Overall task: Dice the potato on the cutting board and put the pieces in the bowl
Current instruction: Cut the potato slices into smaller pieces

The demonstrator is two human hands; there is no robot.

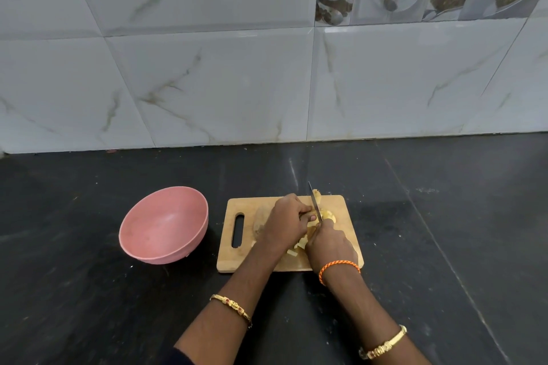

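Potato (321, 214) — perhaps half-hidden — beside bowl (163, 224)

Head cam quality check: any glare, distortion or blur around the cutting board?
Head view: wide-angle bend, wall tile lines bow and tilt; a streak of glare on the black counter behind the cutting board; knife, left hand and right hand fairly sharp; potato pieces small and partly hidden; pink bowl evenly lit, soft sheen inside.

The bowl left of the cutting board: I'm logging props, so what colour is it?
Pink, plain with no pattern; the bowl shows clearly in the head view.
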